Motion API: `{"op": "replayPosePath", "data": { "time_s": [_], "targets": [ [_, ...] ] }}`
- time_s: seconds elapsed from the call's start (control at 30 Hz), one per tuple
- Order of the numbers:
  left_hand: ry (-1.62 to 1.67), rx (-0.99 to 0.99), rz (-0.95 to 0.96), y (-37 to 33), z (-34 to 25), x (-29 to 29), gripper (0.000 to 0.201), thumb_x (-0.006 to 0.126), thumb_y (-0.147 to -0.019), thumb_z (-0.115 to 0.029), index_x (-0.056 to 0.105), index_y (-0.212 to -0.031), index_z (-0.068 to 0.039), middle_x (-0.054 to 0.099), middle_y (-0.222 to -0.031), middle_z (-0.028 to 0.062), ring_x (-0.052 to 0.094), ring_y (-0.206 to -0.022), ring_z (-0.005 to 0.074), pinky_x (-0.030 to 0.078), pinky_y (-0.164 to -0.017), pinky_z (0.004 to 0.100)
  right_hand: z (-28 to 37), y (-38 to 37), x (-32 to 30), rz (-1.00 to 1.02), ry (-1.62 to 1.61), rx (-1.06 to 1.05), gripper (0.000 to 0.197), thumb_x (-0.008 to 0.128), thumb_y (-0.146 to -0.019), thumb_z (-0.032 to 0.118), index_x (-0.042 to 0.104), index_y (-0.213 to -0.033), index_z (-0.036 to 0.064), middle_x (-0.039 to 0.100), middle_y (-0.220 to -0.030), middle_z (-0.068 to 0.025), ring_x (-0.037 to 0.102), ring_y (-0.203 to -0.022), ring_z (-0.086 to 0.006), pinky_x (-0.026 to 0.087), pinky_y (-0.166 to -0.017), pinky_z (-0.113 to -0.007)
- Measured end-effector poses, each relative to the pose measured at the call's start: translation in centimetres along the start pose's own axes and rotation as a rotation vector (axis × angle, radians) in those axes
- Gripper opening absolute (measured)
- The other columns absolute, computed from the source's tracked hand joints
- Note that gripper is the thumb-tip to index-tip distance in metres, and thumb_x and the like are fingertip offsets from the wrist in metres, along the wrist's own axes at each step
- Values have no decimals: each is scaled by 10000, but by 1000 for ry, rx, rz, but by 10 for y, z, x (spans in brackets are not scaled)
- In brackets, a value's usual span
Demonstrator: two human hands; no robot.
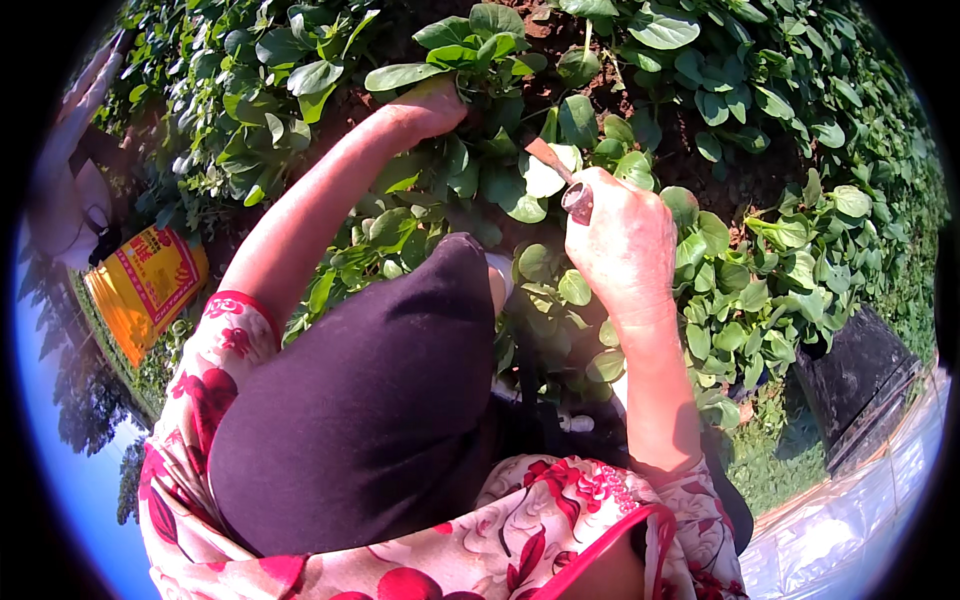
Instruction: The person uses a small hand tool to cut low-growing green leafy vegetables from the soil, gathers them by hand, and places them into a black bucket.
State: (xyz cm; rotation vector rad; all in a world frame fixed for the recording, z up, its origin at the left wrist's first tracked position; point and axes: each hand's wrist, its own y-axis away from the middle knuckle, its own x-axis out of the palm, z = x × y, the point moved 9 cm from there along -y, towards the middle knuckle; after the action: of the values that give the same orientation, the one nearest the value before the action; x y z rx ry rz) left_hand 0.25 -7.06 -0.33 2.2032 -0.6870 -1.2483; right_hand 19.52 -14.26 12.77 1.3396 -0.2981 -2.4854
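Nearest: dark cloth (pixel 370 420) over the lap, floral sleeves (pixel 560 520) at both sides. Mid-field: right hand (pixel 622 245), clenched around a small knife (pixel 560 178), blade slanting up and left toward the leafy green plants (pixel 500 190). Farther, up and left of the blade: left hand (pixel 425 108), sunk among the leaves, fingers hidden, grip impossible to tell. Beyond: bare reddish soil (pixel 690 150). Far left: yellow bag (pixel 145 285).
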Motion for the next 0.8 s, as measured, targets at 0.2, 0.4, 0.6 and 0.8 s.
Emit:
{"op": "replayPosePath", "data": {
  "time_s": [0.2,0.4,0.6,0.8],
  "targets": [
    [-323,107,15,6,-33,0,277,544,-805,-144,621,-1038,-17,659,-937,171,635,-850,285,498,-744,388,24,3,25,114,-5,-110,133,617,-720,68,619,-851,49,638,-724,-135,637,-683,-323,509,-613,-416],
    [-204,433,-92,9,-46,10,296,588,-826,-260,634,-1056,-80,669,-922,84,631,-754,168,506,-646,332,28,11,27,72,-5,-143,44,620,-714,93,607,-749,69,630,-690,-104,641,-643,-293,513,-580,-393],
    [-400,239,98,-4,-25,31,290,567,-842,-248,639,-1094,-123,656,-1013,75,619,-857,181,495,-745,342,31,5,25,82,-39,-113,63,608,-706,49,608,-764,74,635,-715,-119,638,-675,-307,510,-610,-406],
    [-552,100,201,-12,3,36,314,537,-862,-210,630,-1159,-166,642,-1093,66,606,-940,191,484,-830,344,26,0,17,48,116,-49,75,612,-713,73,610,-787,66,633,-716,-128,637,-681,-320,511,-615,-410]
  ]
}}
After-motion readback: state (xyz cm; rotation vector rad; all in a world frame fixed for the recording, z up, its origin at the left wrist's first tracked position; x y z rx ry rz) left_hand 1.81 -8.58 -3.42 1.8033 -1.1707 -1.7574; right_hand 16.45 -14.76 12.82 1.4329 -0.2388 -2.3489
